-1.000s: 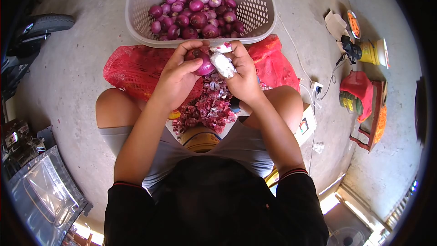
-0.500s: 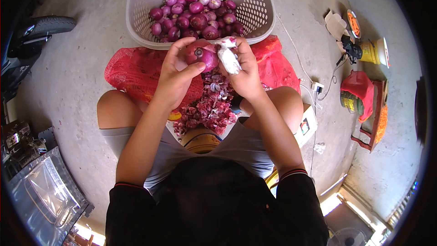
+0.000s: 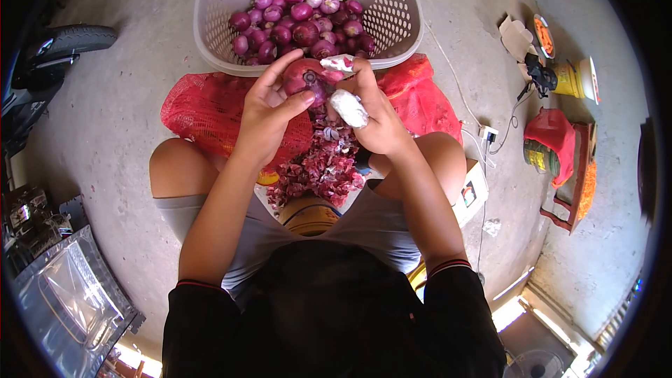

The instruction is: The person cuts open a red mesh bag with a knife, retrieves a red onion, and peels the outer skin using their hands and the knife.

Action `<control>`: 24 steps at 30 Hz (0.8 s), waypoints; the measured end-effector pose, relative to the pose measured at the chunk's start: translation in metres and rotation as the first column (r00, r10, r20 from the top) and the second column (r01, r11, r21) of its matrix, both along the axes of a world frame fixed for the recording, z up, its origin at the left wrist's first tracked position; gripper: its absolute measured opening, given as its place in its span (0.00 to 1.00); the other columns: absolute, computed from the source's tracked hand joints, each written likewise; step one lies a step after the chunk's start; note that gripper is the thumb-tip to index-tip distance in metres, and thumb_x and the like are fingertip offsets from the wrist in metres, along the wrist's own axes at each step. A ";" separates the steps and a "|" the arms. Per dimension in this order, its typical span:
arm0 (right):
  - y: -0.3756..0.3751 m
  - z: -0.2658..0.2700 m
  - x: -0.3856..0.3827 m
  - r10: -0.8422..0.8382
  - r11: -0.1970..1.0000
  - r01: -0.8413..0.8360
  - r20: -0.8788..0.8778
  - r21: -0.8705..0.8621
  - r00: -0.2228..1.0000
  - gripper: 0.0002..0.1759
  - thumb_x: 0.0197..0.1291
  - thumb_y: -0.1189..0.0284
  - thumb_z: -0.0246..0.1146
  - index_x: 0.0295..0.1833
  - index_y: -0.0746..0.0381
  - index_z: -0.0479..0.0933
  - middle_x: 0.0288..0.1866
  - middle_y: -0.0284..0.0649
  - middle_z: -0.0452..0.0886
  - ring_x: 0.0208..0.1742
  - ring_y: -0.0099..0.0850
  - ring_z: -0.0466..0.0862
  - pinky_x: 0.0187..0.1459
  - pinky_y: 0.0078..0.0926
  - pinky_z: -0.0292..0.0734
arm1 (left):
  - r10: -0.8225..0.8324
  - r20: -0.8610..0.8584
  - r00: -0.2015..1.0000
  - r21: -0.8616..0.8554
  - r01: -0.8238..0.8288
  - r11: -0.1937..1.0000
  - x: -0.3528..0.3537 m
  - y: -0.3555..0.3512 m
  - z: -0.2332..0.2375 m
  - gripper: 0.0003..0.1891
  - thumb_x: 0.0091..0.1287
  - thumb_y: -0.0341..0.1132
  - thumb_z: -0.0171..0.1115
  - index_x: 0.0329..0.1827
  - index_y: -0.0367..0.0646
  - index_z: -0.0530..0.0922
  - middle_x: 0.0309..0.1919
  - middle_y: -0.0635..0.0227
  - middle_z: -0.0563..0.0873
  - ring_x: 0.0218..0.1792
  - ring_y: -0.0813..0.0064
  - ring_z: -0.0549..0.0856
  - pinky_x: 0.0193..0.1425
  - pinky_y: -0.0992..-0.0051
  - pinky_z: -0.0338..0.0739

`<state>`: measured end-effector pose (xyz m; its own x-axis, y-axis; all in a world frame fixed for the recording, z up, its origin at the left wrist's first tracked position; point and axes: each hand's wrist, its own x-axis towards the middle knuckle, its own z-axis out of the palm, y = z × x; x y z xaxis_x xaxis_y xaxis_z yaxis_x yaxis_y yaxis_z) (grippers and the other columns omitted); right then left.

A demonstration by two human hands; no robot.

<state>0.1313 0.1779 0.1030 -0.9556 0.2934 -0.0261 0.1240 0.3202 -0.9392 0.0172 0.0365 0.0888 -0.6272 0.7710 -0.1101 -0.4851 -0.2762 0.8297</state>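
Note:
My left hand [image 3: 269,108] is wrapped round the left side of a red onion [image 3: 306,81], thumb on its lower edge and fingers at its far side. White wrapping covers the thumb and a fingertip of my right hand [image 3: 374,108]. The wrapped fingertip touches the onion's upper right, and the wrapped thumb is a little apart below it. Beyond my hands, a grey perforated basket [image 3: 210,35] holds a pile of purple onions [image 3: 305,32]. Loose onion skins [image 3: 325,168] are heaped beneath my hands, between my legs.
Red mesh sacks [image 3: 203,112] lie on both sides of the skins. A power socket with cords [image 3: 488,133] is on the floor at right. Farther right are a yellow bucket [image 3: 570,79] and a red-draped container [image 3: 549,143]. A tyre [image 3: 84,38] shows at left.
My right thumb has moved down and slightly away from the onion, opening a gap between the wrapped thumb and finger. The onion has shifted slightly in my left hand.

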 end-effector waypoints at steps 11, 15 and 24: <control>0.000 -0.025 -0.003 -0.009 0.995 0.028 -0.202 0.092 0.979 0.26 0.53 0.81 0.58 0.58 0.62 0.60 0.44 0.52 0.81 0.47 0.51 0.81 0.45 0.39 0.75 | 0.040 -0.055 0.998 -0.017 -0.041 0.999 -0.001 0.000 -0.001 0.32 0.57 0.17 0.62 0.67 0.37 0.65 0.52 0.63 0.79 0.52 0.77 0.78 0.58 0.75 0.73; -0.002 -0.013 -0.002 -0.060 0.983 0.082 -0.133 0.163 0.989 0.26 0.49 0.83 0.57 0.57 0.61 0.63 0.42 0.52 0.81 0.47 0.51 0.81 0.44 0.40 0.75 | 0.002 0.037 0.999 0.028 -0.003 1.000 -0.003 -0.002 0.001 0.33 0.57 0.16 0.58 0.69 0.37 0.62 0.52 0.59 0.79 0.51 0.74 0.79 0.58 0.73 0.73; 0.004 -0.016 -0.004 -0.144 0.985 0.161 -0.241 0.053 0.960 0.25 0.51 0.87 0.54 0.57 0.63 0.63 0.42 0.48 0.82 0.44 0.41 0.83 0.45 0.33 0.75 | 0.007 0.108 0.994 0.088 -0.016 0.996 -0.004 -0.005 -0.003 0.28 0.56 0.17 0.55 0.63 0.37 0.64 0.54 0.53 0.78 0.54 0.69 0.79 0.61 0.69 0.73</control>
